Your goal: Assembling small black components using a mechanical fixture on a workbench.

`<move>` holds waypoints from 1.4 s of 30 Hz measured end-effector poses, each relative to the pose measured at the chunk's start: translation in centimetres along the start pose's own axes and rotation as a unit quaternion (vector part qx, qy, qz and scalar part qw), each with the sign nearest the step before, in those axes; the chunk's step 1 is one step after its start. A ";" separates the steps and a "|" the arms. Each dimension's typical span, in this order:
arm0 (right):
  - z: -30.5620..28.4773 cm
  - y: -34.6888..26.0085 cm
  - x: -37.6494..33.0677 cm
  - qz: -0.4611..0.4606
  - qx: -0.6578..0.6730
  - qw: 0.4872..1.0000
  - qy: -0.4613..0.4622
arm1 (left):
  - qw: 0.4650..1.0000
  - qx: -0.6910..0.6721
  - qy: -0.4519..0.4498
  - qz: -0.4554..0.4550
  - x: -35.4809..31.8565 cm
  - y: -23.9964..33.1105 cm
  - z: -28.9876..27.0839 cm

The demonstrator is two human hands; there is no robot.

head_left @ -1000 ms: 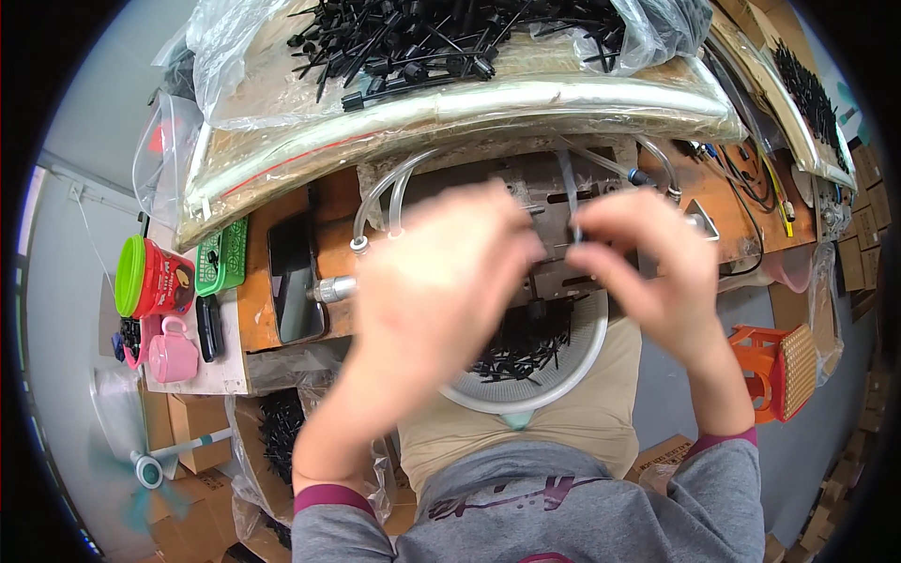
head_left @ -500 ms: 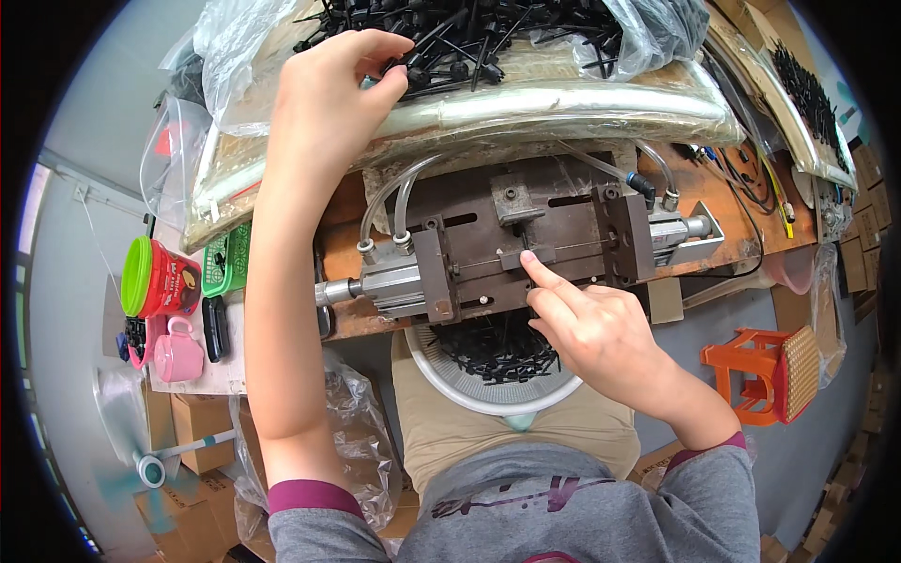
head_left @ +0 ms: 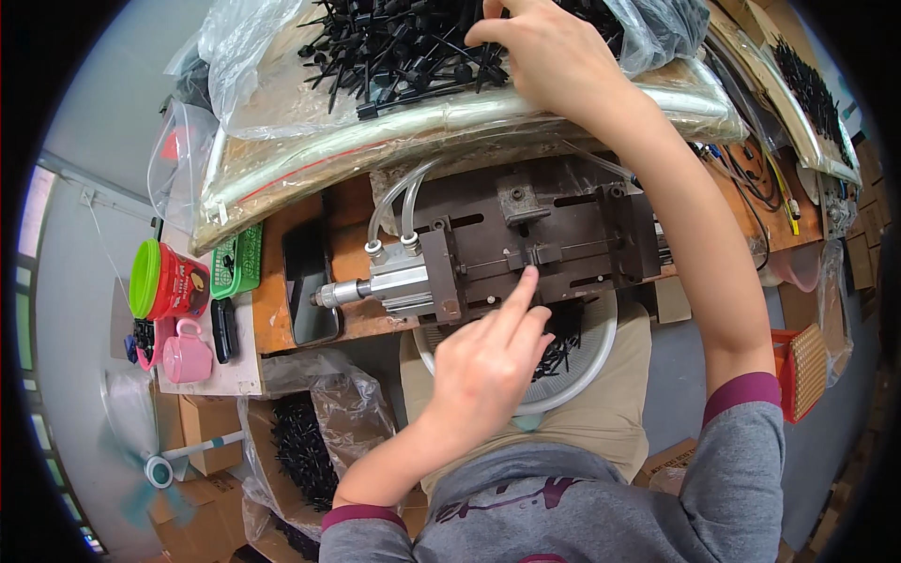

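Hands: swapped vs prev. frame; R hand (head_left: 563, 56) brought to stemmed black plastic parts (head_left: 404, 56) on film-wrapped tray (head_left: 310, 167), L hand (head_left: 488, 366) to jig block (head_left: 546, 254)
Grips: can't be told
Pinch pt: L fingertip (head_left: 531, 273) might be nipped if pneumatic cyl. (head_left: 404, 287) fired early

Two hands (head_left: 486, 364), one metal fixture (head_left: 574, 227)

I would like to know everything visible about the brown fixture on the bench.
The fixture looks metallic: a slotted, dark brown plate with raised end blocks and a grey bolted bracket behind its centre. A silvery cylinder with clear hoses adjoins its left block. It lies on the bench; the left hand has its index fingertip at the centre, contact unclear.
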State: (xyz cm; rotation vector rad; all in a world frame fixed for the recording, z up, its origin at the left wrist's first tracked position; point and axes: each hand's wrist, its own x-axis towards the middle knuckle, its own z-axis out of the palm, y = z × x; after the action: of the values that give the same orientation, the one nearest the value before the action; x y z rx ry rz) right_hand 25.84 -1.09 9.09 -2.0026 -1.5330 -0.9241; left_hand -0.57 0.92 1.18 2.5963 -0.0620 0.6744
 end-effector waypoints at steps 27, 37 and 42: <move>-2.2 -0.3 -2.7 0.139 0.154 0.978 0.016 | 0.996 -0.071 0.048 -0.027 0.4 0.7 0.0; -4.0 -2.6 -2.7 0.088 0.110 0.990 -0.022 | 0.994 0.106 -0.002 0.023 0.8 -0.4 1.9; -6.5 -4.0 -6.8 0.140 0.235 0.962 -0.004 | 0.997 0.059 -0.050 0.015 1.7 -0.3 -0.1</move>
State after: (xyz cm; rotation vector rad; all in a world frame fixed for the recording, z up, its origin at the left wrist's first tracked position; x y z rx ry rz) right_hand 19.36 -9.02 8.27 -1.8060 -1.2777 -0.3907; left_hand 0.94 1.35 1.93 2.7465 -0.0957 0.5749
